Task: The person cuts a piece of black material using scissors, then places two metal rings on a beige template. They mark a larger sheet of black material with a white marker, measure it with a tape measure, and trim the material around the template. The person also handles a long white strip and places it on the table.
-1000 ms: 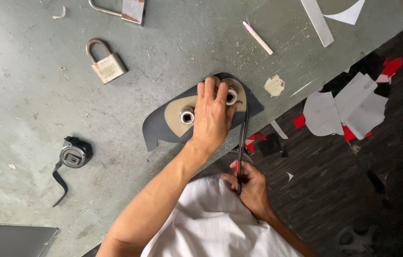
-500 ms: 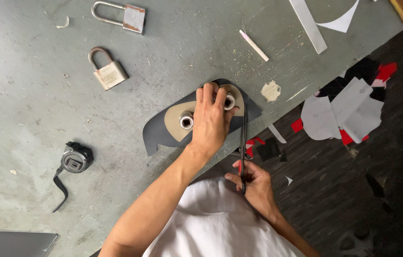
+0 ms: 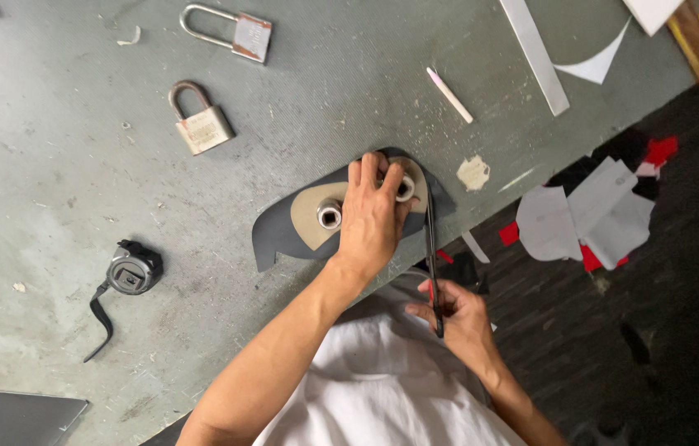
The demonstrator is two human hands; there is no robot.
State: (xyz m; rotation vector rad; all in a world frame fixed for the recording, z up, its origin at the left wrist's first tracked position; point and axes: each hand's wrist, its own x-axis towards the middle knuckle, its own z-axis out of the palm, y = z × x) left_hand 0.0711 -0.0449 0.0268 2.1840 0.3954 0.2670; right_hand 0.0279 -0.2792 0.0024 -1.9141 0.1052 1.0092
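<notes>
Left hand [image 3: 374, 216] lies flat w/ fingers spread, pressing down on a dark grey sheet [image 3: 279, 239] that carries a tan cardboard pattern [image 3: 306, 219]; sheet sits near the front edge of the grey surface [image 3: 60, 182]. Two small metal weights rest on the pattern: one [image 3: 330, 215] just left of the hand, the other [image 3: 405, 188] partly under the fingertips. Right hand [image 3: 457, 318] is wrapped tight round the handle of long dark scissors [image 3: 431, 248], blades running up along the sheet's right edge; can't tell if blades are parted. On the surface farther off: two padlocks [image 3: 201, 122] [image 3: 234, 31], white chalk stick [image 3: 449, 95], black tape measure [image 3: 130, 272] w/ strap. Red, white & grey scraps [image 3: 593, 219] lie on the dark floor [image 3: 680, 330] at right.
</notes>
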